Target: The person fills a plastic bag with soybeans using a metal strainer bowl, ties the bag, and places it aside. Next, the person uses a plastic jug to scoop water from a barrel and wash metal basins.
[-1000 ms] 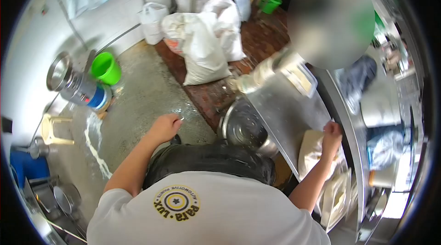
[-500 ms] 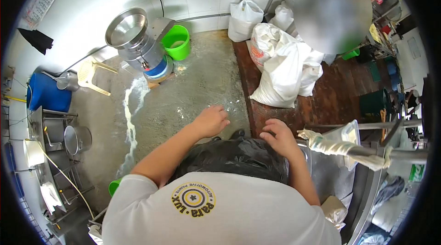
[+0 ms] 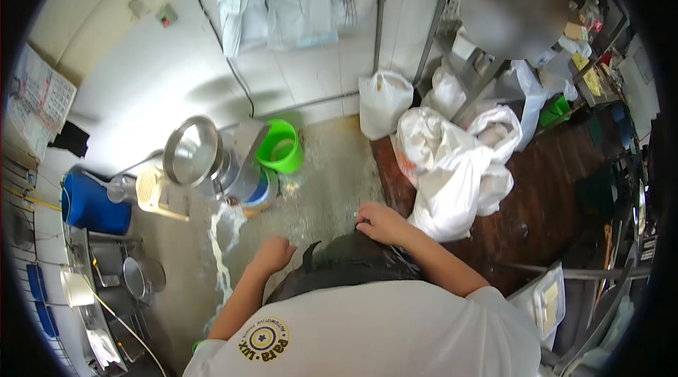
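My left hand is closed in a loose fist left of the black plastic apron at my waist, with nothing visible in it. Curled at the front edge of the apron is my right hand; whatever its fingertips hold, if anything, is hidden. Ahead on the left stands a steel machine with a round bowl-shaped hopper. A green bucket is beside the machine. White sacks are piled to the right, beyond my right hand.
A whitish wet streak runs along the concrete floor. To the left are a yellow stool, a blue barrel and a rack with a steel pot. A brown floor section and a white container are on the right.
The view has tilted up, showing more wall and hanging bags. My left hand has moved left and back and closed; my right hand has come inward to the apron, its fingers curled.
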Motion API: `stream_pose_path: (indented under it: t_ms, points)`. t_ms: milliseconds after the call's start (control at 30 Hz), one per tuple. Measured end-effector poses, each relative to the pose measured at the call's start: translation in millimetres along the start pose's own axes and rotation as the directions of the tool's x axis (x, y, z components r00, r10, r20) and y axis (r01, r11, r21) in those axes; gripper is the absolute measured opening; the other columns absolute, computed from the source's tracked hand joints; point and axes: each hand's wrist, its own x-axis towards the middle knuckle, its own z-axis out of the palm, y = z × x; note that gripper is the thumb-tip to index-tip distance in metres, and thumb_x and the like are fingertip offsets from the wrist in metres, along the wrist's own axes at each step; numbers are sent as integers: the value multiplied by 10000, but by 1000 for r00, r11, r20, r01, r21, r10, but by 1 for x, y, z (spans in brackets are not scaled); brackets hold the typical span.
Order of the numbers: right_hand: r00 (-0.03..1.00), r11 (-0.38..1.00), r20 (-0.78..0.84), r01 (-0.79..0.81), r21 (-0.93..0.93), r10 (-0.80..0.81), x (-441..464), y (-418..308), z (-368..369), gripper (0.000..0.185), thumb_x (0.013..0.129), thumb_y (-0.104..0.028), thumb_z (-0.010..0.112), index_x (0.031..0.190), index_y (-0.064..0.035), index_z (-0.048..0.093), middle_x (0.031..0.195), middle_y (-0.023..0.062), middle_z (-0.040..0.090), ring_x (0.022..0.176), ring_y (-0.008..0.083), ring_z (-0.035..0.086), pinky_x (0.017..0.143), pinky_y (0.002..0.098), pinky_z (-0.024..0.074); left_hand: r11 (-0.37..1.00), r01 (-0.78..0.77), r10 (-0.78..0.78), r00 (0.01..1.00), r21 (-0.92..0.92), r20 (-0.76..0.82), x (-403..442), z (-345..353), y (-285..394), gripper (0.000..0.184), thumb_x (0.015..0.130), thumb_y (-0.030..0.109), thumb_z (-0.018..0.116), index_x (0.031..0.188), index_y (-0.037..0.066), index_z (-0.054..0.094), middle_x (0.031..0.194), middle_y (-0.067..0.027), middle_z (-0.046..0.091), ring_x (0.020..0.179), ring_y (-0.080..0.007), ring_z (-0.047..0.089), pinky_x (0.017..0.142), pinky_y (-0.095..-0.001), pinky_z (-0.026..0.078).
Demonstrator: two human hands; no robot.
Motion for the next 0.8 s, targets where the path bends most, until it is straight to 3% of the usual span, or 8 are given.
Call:
stream_pose_path:
  t_ms: [133,300,400,467,500,633,700,800]
  points:
    - [972,968,37,-233,91,230,51,26,-59,316,941,-294,656,1129,-45,706,917,184,718,890,358,691,802,462,547,993,117,-117,991,3,64,71,-61,11,462,960,419,615,863,-19,723,919,-286,692,898,-488,659,804,-580,508]
    - [938,935,-38,-347,-76,345,82,76,-109,335,929,-299,691,1143,-41,687,915,158,743,833,320,723,770,423,561,989,-63,-6,891,-136,-455,190,-91,-3,319,961,304,618,977,2,717,910,-257,709,910,-482,678,851,-574,525]
    - [893,897,-87,-443,3,441,97,60,-132,332,932,-298,701,1128,-31,699,912,147,755,814,308,734,758,400,568,966,28,-139,892,-256,-429,270,-146,-9,228,928,240,632,968,42,738,964,-250,714,980,-466,667,885,-574,508]
    - [856,862,-113,-506,24,505,100,56,-133,319,932,-293,693,1126,-40,701,954,163,752,872,326,732,792,414,566,984,11,103,777,177,-621,339,-187,-33,303,934,268,633,778,35,748,1001,-301,690,998,-462,627,904,-543,475]
    - [831,843,-150,-537,39,536,104,53,-135,307,933,-289,685,1123,-49,703,996,179,748,931,343,730,826,429,564,966,-58,241,544,251,-804,366,-215,-36,277,919,255,670,807,12,740,1056,-313,674,1071,-475,597,941,-558,453]
    - [740,790,-299,-606,93,603,112,27,-129,288,936,-226,721,1132,-15,713,921,170,756,809,270,743,746,366,580,969,-237,37,397,-64,-917,496,-322,-75,310,945,185,669,1129,-57,612,1118,-290,628,1083,-467,595,935,-498,488]
    - [695,756,-335,-647,94,636,114,19,-120,277,945,-207,720,1137,-7,709,937,174,754,816,272,743,749,361,582,973,-192,-46,370,-125,-928,547,-361,-88,328,944,214,680,1117,-58,620,1128,-300,632,1080,-476,599,943,-503,485]
    - [567,652,-388,-747,129,726,114,6,-102,270,968,-208,697,1145,-5,704,962,180,753,853,277,744,778,375,585,982,100,-188,638,-161,-747,591,-395,-111,481,938,311,699,1203,-81,612,1250,-318,620,1179,-475,587,1002,-491,477]
